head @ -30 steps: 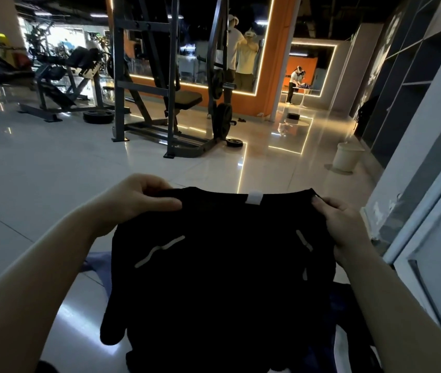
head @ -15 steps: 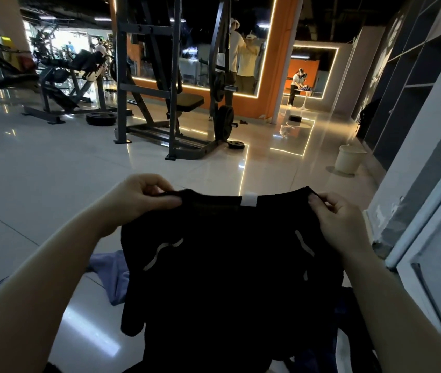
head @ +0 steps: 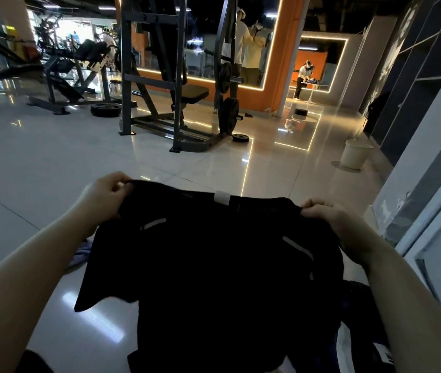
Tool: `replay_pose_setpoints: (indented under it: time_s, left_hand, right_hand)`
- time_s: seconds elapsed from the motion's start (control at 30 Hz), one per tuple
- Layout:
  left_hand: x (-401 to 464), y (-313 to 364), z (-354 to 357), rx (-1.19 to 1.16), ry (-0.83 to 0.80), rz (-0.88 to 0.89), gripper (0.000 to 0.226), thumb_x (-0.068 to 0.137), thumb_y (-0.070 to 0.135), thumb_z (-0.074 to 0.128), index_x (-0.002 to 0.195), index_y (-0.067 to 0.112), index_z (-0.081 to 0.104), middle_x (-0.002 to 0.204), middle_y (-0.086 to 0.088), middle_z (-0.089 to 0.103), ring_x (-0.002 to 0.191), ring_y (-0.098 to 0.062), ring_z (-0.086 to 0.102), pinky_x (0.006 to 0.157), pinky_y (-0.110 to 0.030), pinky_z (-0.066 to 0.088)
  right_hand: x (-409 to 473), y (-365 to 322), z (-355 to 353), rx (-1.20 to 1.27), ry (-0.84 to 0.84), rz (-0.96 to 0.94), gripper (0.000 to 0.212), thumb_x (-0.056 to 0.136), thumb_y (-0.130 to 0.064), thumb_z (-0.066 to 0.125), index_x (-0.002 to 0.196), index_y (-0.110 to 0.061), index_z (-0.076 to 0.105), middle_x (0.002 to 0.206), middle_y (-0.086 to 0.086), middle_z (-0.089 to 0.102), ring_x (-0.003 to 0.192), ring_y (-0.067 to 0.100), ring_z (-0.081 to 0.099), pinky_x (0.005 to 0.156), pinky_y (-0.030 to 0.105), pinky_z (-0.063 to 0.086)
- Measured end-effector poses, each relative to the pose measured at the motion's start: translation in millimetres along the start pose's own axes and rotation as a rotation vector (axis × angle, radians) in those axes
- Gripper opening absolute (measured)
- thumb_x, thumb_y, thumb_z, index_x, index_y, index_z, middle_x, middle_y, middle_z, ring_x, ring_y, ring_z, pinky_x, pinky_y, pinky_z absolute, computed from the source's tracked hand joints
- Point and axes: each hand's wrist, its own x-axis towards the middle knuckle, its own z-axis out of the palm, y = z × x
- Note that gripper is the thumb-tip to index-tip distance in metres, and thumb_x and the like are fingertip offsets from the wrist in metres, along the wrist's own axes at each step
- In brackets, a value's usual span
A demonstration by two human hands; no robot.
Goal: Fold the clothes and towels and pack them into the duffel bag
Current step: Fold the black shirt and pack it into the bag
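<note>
Head view shows me early in the job, I judge: my left hand (head: 103, 196) and right hand (head: 329, 220) each pinch a shoulder of the black short-sleeved sports shirt (head: 214, 278), held up unfolded above the glossy pale tiled floor (head: 39, 170). No duffel bag shows, so folding and packing remain. The fabric looks thin, matte and limp, with a white neck label (head: 222, 196) and silvery reflective strips (probably slippery to crease). A bluish crumpled cloth (head: 80, 253) lies on the floor beside the shirt's left sleeve.
</note>
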Motion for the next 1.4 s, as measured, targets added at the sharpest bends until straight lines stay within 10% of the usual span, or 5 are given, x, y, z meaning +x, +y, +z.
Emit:
replay_pose_setpoints:
  time_s: [0.1,0.27,0.7,0.97,1.4]
  left_hand:
    - [2.5,11.4,-10.0,-0.219,0.149,0.084,0.007,0.094,0.015,0.058,0.09,0.017,0.064,0.077,-0.004,0.058,0.068,-0.018,0.055,0.06,-0.029,0.052]
    - [-2.6,-12.4,-9.7,0.416,0.061,0.207,0.01,0.088,0.023,0.067,0.088,0.014,0.07,0.078,-0.005,0.064,0.081,-0.027,0.06,0.071,-0.029,0.036]
    - [-34.9,31.1,-42.8,0.34,0.409,0.46,0.012,0.083,0.025,0.072,0.087,0.013,0.072,0.082,-0.004,0.067,0.077,-0.024,0.061,0.071,-0.036,0.046]
    - [-57.1,89.2,-108.2,0.392,0.342,0.598,0.009,0.083,0.008,0.07,0.091,0.006,0.07,0.086,-0.01,0.065,0.077,-0.022,0.057,0.07,-0.032,0.04]
    - [-89.6,156.3,-163.9,0.536,0.496,0.646,0.023,0.092,0.036,0.058,0.094,0.014,0.062,0.093,-0.012,0.066,0.085,-0.034,0.062,0.066,-0.035,0.037]
  right_hand:
    - [4.5,6.8,-0.3,-0.118,0.045,-0.01,0.011,0.09,-0.006,0.057,0.086,-0.007,0.066,0.078,0.01,0.064,0.071,0.021,0.061,0.065,0.03,0.045]
    - [29.4,38.8,4.7,-0.851,0.255,0.019,0.018,0.094,-0.021,0.055,0.098,-0.011,0.07,0.092,0.011,0.066,0.088,0.026,0.056,0.068,0.03,0.038]
    - [8.2,17.1,14.9,-0.195,0.526,-0.014,0.026,0.092,-0.021,0.056,0.068,-0.012,0.058,0.069,0.01,0.056,0.067,0.026,0.052,0.061,0.04,0.041]
    - [-55.3,-81.8,-3.8,-0.582,0.607,-0.219,0.024,0.095,-0.029,0.054,0.093,-0.01,0.069,0.085,0.008,0.063,0.092,0.03,0.058,0.075,0.037,0.046]
    - [-116.8,-171.5,-21.1,-0.777,0.872,-0.518,0.039,0.096,-0.049,0.046,0.081,-0.015,0.057,0.068,-0.002,0.052,0.067,0.016,0.048,0.059,0.027,0.029]
